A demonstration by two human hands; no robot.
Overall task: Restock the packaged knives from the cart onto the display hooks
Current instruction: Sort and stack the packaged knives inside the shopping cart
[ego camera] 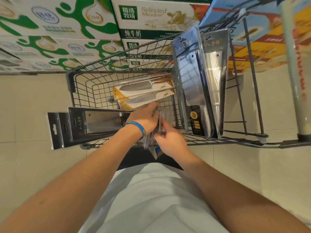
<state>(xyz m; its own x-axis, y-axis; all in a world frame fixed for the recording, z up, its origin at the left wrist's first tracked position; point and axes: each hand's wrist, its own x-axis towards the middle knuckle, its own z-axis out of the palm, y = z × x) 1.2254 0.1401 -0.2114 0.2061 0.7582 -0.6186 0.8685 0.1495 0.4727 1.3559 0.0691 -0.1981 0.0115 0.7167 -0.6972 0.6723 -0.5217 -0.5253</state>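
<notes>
Aisle, stacked green-and-white milk cartons (50, 22) behind. Grey wire cart (69, 81), near edge: clear plastic knife packs (165, 117); your left hand (144, 118) flat-fingered against them, your right hand (170, 140) pinching them.

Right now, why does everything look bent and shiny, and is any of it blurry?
Head view: the wide-angle lens bows the cart bars; light glares off the upright knife packs; milk boxes and the pole at the edges are smeared; the clear packs at the near rim look soft.
</notes>
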